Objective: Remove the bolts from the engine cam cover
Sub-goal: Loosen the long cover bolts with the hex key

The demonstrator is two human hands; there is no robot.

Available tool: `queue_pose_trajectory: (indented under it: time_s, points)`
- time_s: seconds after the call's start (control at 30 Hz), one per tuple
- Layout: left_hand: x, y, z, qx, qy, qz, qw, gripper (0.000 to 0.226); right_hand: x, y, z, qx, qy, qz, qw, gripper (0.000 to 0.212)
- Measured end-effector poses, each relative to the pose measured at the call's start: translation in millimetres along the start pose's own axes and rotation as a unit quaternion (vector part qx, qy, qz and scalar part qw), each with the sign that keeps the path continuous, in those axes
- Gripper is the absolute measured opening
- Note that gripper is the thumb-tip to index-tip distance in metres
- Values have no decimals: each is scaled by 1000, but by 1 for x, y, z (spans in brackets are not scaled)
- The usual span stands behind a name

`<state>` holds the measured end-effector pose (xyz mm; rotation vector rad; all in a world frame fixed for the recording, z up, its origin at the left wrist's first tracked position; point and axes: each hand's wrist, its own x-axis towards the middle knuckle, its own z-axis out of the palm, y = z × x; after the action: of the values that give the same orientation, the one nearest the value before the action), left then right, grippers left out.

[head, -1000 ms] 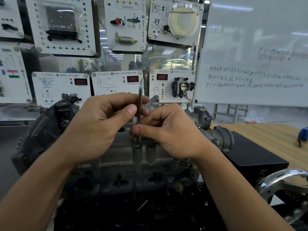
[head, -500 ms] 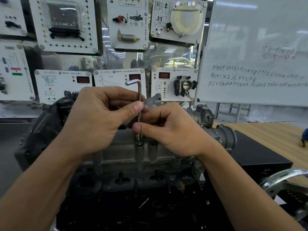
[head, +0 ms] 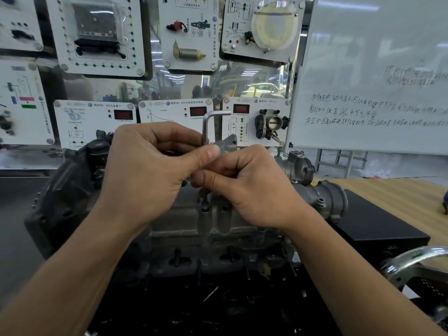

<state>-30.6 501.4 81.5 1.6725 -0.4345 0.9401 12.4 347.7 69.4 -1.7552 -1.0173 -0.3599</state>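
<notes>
Steel hex key (head: 206,128) stands upright in a two-handed grip, its short arm bent over at the top and pointing right, just above the fingers. From the left, the left hand (head: 148,175) curls round the shaft, fingers folded behind it and thumb stretched across the front. From the right, the right hand (head: 254,190) pinches the same shaft just under that thumb, with its own thumb lying across and pointing left. Both hands are closed tight on the key and touch each other there, so the middle of the shaft is hidden.

Straight below the grip the shaft comes out again, and its tip sits in a bolt (head: 204,209) on the upper edge of the grey cam cover (head: 177,221), which spreads out under both wrists. Whether the bolt head is raised or seated cannot be told.

Left of the grip is a dark housing (head: 65,190). Right of it is a cast metal pipe (head: 327,202), then a black box (head: 378,229) on a wood table (head: 400,192). Above and behind the grip hang white panels (head: 184,32), and up to the right stands a whiteboard (head: 375,69) with handwriting
</notes>
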Motion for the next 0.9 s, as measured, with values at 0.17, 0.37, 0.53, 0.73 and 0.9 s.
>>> queue_pose_trajectory:
  time_s: [0.17,0.37,0.53,0.73,0.9]
  points:
    - [2,1,-6,-42,-153,-13,987,22,0,2,-5,-18,-51,-11,998,21]
    - [3,1,-6,-26,-137,18,990,16,1,0,-7,-47,-84,-9,995,22]
    - [1,-2,-5,-14,-70,26,997,11,2,5,-4,-23,-72,-22,997,32]
    - [3,3,2,-15,-22,31,999,12,0,7,1,41,30,-36,998,25]
    - [8,0,12,-21,14,16,1000,38,-1,6,2,23,29,-27,999,15]
